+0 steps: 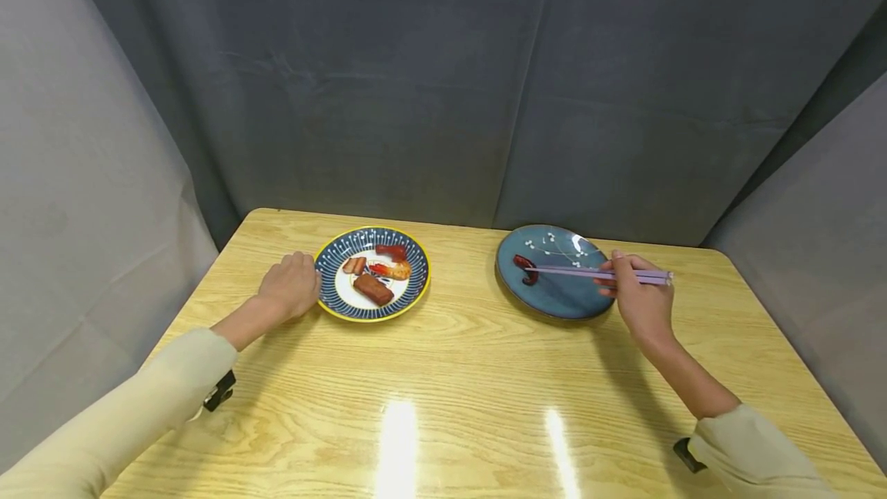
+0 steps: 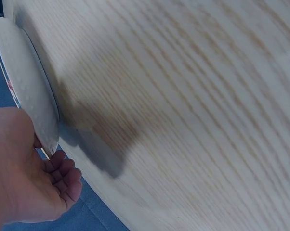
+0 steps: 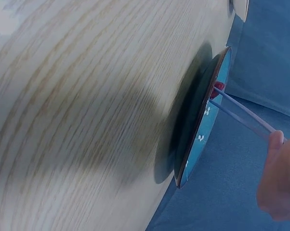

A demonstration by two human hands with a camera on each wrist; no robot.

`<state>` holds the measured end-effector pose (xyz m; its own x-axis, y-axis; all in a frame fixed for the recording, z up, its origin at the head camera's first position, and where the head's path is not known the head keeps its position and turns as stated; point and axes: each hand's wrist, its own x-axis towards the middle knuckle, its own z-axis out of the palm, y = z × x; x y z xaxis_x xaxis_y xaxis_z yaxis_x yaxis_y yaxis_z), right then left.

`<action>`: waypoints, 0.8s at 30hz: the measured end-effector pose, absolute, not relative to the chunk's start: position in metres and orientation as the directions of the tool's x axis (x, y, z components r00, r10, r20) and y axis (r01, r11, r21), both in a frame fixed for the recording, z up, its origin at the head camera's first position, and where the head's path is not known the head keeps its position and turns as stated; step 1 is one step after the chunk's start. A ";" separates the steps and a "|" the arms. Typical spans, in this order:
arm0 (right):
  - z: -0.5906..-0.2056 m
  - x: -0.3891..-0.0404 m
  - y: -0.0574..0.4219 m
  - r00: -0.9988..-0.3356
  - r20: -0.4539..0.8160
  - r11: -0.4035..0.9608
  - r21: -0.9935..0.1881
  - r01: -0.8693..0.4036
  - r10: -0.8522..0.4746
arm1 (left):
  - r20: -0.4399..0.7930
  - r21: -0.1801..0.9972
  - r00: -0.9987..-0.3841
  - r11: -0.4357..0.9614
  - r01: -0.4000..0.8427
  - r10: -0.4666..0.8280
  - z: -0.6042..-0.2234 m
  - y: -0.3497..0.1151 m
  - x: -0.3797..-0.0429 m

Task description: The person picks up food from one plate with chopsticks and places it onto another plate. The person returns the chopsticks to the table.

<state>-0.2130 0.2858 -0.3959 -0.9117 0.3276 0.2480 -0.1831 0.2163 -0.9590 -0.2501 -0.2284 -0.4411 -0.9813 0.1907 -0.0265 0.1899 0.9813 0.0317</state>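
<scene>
At the left rim of a patterned blue-and-white plate (image 1: 333, 306), my left hand (image 1: 289, 283) pinches the edge; the left wrist view shows its fingers (image 2: 65, 180) curled by the rim. On that plate lie a brown block of meat (image 1: 373, 289), a shrimp-like piece (image 1: 393, 270), a dark red slice (image 1: 391, 252) and a small pinkish-brown piece (image 1: 355, 265). My right hand (image 1: 644, 299) holds lilac chopsticks (image 1: 575, 272) over a blue plate (image 1: 564, 299) with white blossoms. Their tips meet a dark red, curled food piece (image 1: 524, 262) on it; whether they grip it, I cannot tell.
Both plates stand toward the back of a light wooden table (image 1: 471, 376). A dark grey curtain (image 1: 388, 83) hangs behind it, with pale cloth (image 1: 83, 237) at the sides. Bright reflections lie on the table's front part.
</scene>
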 end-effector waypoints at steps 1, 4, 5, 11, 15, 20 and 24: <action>-0.395 -0.212 0.286 -0.911 0.249 0.217 -0.959 -0.183 0.329 | -0.027 0.032 -0.981 0.981 0.190 0.191 -0.441 -0.228 -0.250; -0.393 -0.211 0.286 -0.910 0.247 0.198 -0.962 -0.189 0.334 | -0.028 0.031 -0.982 0.982 0.188 0.189 -0.441 -0.228 -0.250; -0.392 -0.211 0.285 -0.909 0.249 0.194 -0.962 -0.192 0.334 | -0.029 0.030 -0.982 0.982 0.188 0.189 -0.441 -0.228 -0.250; -0.381 -0.211 0.278 -0.915 0.253 0.081 -0.967 -0.240 0.315 | -0.030 0.029 -0.981 0.981 0.192 0.192 -0.441 -0.228 -0.250; -0.372 -0.210 0.269 -0.929 0.252 0.017 -0.966 -0.257 0.271 | -0.028 0.035 -0.981 0.981 0.189 0.190 -0.442 -0.229 -0.250; -0.367 -0.205 0.256 -0.954 0.230 -0.009 -0.972 -0.236 0.193 | -0.020 0.043 -0.981 0.981 0.191 0.192 -0.442 -0.229 -0.250; -0.362 -0.202 0.247 -0.966 0.220 0.002 -0.975 -0.222 0.138 | -0.022 0.034 -0.981 0.981 0.190 0.191 -0.442 -0.229 -0.250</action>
